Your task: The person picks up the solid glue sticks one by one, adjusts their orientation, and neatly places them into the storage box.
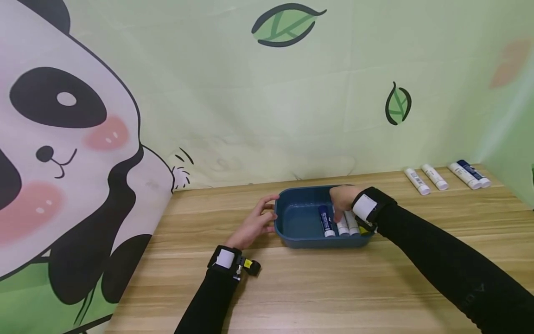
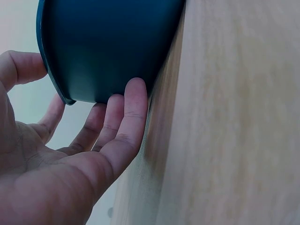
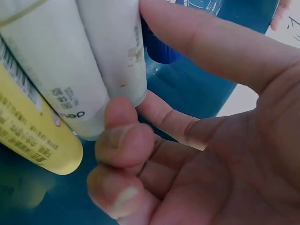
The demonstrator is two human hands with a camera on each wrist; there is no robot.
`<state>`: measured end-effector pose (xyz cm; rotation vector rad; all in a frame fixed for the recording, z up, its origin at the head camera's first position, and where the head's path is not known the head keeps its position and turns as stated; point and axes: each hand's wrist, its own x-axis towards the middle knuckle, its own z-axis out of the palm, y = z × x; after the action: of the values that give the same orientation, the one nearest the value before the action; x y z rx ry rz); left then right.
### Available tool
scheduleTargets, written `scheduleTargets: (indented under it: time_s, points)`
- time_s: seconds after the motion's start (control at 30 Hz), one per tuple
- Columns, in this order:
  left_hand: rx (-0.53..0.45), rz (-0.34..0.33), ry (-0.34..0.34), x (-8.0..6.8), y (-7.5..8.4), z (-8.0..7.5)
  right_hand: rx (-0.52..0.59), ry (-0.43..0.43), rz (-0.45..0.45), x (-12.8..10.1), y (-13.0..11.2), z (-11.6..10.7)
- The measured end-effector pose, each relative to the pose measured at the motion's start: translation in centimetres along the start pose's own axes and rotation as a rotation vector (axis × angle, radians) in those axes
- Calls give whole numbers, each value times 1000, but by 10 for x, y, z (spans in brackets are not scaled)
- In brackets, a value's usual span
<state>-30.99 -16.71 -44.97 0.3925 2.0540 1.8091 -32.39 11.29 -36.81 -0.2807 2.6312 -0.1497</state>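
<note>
A dark blue plastic tray (image 1: 298, 222) sits on the wooden table. In its right half lie a blue tube (image 1: 326, 221), two white tubes (image 1: 347, 224) and a yellow tube (image 1: 365, 230), side by side. My right hand (image 1: 343, 199) reaches into the tray from the right. In the right wrist view its fingers (image 3: 124, 140) curl against the end of a white tube (image 3: 117, 51), with the index finger along the tube's far side. My left hand (image 1: 256, 221) rests against the tray's left outer wall (image 2: 108, 47), fingers (image 2: 133, 108) straight and thumb near the rim.
Several more tubes (image 1: 435, 176), white and one blue (image 1: 473, 172), lie in a row at the table's back right. A panda backdrop (image 1: 62, 162) hangs over the table's left edge, and a green leaf-print wall stands behind. Bare wood (image 1: 317, 287) lies in front of the tray.
</note>
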Motion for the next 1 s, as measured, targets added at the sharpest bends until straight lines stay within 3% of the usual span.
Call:
scheduleTargets:
  time_s: [0.77, 1.0]
  points:
    - [15, -3, 4, -1, 0, 0, 47, 8, -29, -2, 2, 0]
    - [21, -6, -7, -1, 0, -1, 197, -13, -78, -8, 11, -8]
